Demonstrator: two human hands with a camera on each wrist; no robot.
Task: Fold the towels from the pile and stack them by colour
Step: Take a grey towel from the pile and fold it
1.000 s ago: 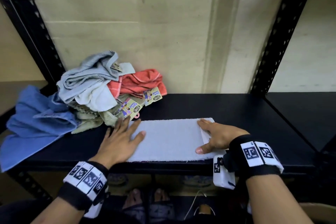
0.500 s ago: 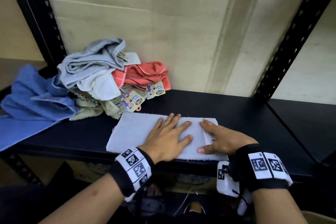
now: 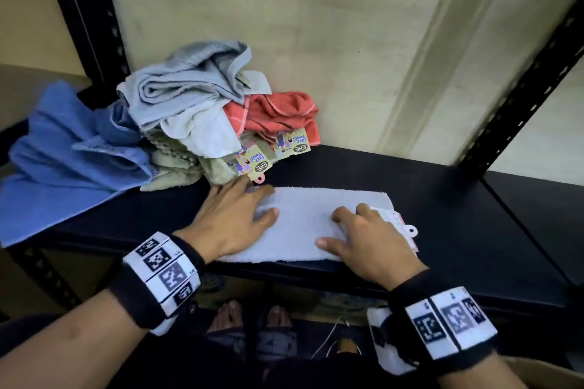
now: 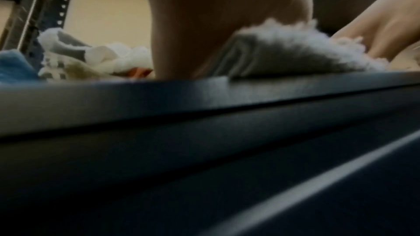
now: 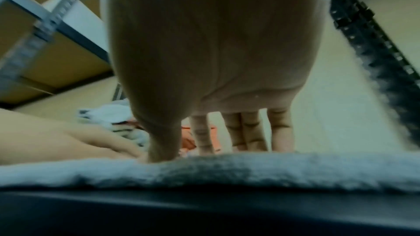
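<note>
Both of your hands lie flat and hold nothing. Your left hand (image 3: 235, 223) presses, fingers spread, on the left end of a pale grey towel (image 3: 311, 227). Your right hand (image 3: 366, 238) rests on its right end, fingertips and thumb touching the cloth, fingers a little bent but gripping nothing.

That pale grey towel lies as a long folded strip along the front edge of a dark shelf (image 3: 442, 199). A paper tag (image 3: 396, 224) pokes out from under its right end, beside your right hand. Behind your left hand sits the pile (image 3: 202, 123) against the wall: grey, white, coral-red and olive towels tangled together. A larger blue towel (image 3: 63, 161) spills off the shelf's left end. No finished stack is in sight, so the task looks barely begun.

Judging from this, the strip needs at least one more fold. Its near edge sits just at the shelf's front lip, so a forward push could drag it off. Your left fingertips are close to the pile's loose tags and olive cloth, so lifting that end could snag them. The tag at the right could get trapped in the fold and leave a lump.
</note>
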